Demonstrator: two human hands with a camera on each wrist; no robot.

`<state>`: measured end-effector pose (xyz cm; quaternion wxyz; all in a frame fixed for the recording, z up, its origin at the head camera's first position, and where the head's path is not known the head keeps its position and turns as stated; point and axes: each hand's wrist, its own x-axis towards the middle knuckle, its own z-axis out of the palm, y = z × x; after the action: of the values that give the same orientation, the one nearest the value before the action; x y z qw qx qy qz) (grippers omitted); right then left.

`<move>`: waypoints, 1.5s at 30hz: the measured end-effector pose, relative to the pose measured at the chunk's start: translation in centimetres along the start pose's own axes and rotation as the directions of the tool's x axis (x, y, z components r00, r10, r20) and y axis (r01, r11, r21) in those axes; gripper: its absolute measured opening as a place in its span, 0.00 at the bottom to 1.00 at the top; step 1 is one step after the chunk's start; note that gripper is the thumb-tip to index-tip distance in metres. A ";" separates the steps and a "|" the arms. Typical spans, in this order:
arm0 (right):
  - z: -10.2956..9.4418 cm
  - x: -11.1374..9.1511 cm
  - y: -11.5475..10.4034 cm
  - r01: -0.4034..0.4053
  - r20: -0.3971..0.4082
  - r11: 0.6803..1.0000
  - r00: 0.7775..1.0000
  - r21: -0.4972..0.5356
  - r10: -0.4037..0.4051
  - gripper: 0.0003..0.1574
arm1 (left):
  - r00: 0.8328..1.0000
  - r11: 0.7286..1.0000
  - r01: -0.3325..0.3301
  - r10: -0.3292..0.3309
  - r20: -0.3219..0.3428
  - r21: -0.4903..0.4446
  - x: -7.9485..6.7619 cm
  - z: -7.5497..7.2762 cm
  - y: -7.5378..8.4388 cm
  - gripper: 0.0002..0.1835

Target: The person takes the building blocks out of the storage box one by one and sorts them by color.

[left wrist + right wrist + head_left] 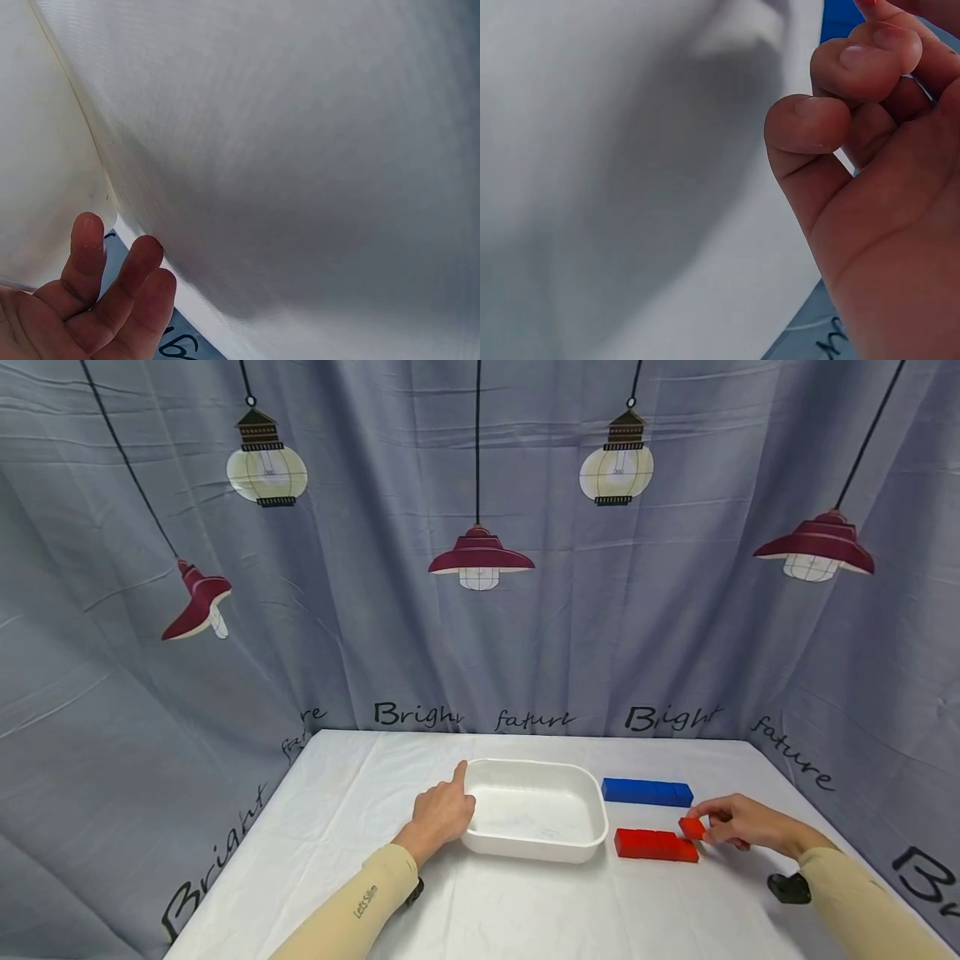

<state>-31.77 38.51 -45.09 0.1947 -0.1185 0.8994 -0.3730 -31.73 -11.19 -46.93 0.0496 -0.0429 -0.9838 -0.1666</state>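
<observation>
A white rectangular plastic tub (534,850) stands mid-table. At its left rim my left hand (442,810) holds the tub, index finger extended along the edge. The left wrist view shows the other fingers of this hand (112,292) loosely bent beside the tub's wall (45,150); the thumb is hidden. My right hand (750,823) pinches a small red block (692,828) between thumb and fingertips, just above the right end of a row of red blocks (652,844). Its remaining fingers (810,124) curl toward the palm in the right wrist view.
A row of blue blocks (647,792) lies behind the red row, right of the tub. A white cloth (360,827) covers the table. Behind and at the sides hangs a grey-blue curtain (360,610) printed with lamps and lettering.
</observation>
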 end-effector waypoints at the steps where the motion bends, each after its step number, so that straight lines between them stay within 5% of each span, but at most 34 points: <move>1: 0.0 -0.1 0.2 -0.009 -0.001 1.000 1.000 0.003 0.009 0.26 | 1.000 1.000 0.000 0.000 0.001 0.000 0.0 0.0 0.0 0.35; 14: 0.2 -1.1 2.1 -0.065 -0.004 0.997 0.998 0.031 0.065 0.26 | 1.000 1.000 0.012 -0.012 0.017 -0.002 0.2 -0.1 0.1 0.36; 45: 1.0 -1.2 2.6 -0.025 0.000 1.000 1.000 -0.005 0.025 0.23 | 1.000 1.000 0.016 -0.015 0.019 -0.025 0.0 -0.1 0.2 0.36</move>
<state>-30.45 40.12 -47.24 0.1993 -0.1078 0.9017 -0.3684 -31.75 -11.02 -46.82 0.0383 -0.0375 -0.9824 -0.1789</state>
